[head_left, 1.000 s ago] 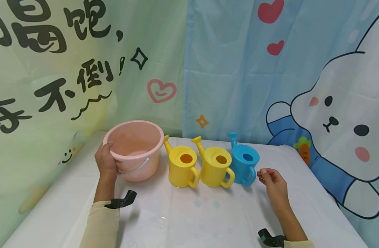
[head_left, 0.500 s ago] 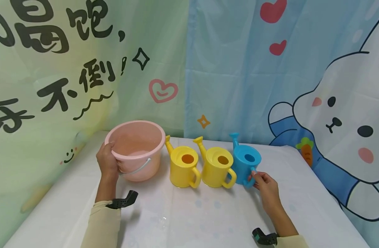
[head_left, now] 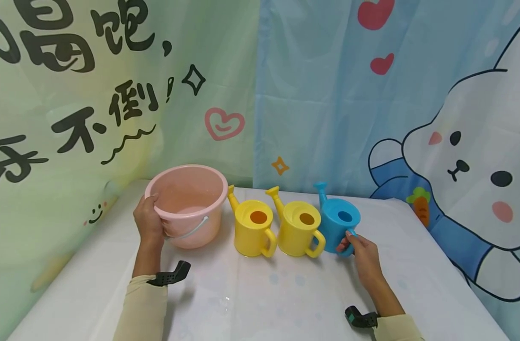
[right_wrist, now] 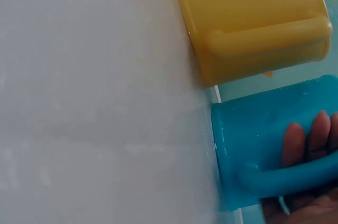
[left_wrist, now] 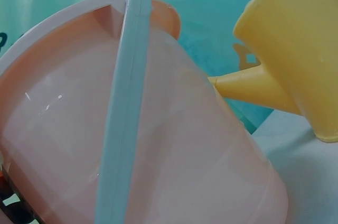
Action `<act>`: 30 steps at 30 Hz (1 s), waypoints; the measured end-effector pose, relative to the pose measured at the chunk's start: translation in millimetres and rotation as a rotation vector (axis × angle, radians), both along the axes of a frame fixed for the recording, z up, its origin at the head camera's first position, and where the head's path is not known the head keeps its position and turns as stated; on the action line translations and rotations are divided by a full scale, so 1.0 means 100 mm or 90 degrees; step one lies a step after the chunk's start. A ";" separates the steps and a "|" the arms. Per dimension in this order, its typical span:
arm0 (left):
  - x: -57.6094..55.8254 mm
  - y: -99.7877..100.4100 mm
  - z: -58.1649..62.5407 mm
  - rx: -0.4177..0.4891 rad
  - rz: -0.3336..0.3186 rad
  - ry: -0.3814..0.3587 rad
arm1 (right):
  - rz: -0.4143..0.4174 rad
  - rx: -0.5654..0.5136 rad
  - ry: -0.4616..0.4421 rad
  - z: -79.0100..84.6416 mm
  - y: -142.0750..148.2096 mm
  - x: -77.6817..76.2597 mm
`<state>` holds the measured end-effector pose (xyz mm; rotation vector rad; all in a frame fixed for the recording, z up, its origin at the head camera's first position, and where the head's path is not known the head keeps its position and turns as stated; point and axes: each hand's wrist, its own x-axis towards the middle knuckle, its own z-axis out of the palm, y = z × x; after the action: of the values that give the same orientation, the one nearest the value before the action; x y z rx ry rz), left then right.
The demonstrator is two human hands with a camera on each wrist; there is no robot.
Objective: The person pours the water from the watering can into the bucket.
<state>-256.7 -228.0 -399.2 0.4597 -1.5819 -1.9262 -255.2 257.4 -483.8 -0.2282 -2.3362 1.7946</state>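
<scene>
On the left of the head view, my left hand [head_left: 149,221] grips the rim of a pink bucket [head_left: 198,232], thumb over the edge. The bucket's pale handle [left_wrist: 124,108] hangs down across its side in the left wrist view. My right hand [head_left: 364,258] holds the handle of a blue watering can [head_left: 333,227], its fingers passed through the loop, as the right wrist view shows [right_wrist: 311,145]. Two yellow watering cans stand upright between the hands: one [head_left: 247,237] beside the bucket, the other [head_left: 291,237] next to the blue can.
A white-covered table [head_left: 260,303] bears everything. Behind it hangs a printed curtain [head_left: 311,118], close to the table's back edge. The spouts of all three cans point back and left.
My right hand has moved left to the blue watering can and taken hold of its handle. The left hand keeps its grip on the bucket; the yellow cans stand as before.
</scene>
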 end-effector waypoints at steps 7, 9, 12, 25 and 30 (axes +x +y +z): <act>0.00 0.01 0.01 -0.007 0.001 -0.006 | -0.007 -0.017 0.033 0.16 -0.05 0.11; 0.01 0.01 0.00 -0.012 -0.001 -0.009 | -0.040 -0.023 0.054 0.01 0.02 0.01; 0.01 0.00 0.00 -0.012 -0.001 -0.010 | -0.097 -0.050 0.094 -0.21 0.13 -0.15; 0.00 0.00 0.00 -0.009 -0.003 -0.018 | -0.199 -0.075 0.169 -0.24 0.25 -0.17; 0.01 0.00 0.01 -0.007 0.002 -0.019 | -0.202 -0.073 0.182 -0.20 0.32 -0.21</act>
<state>-255.9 -228.1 -398.2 0.4883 -1.6101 -1.9155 -276.6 288.9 -503.6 -0.3163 -1.8861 1.6804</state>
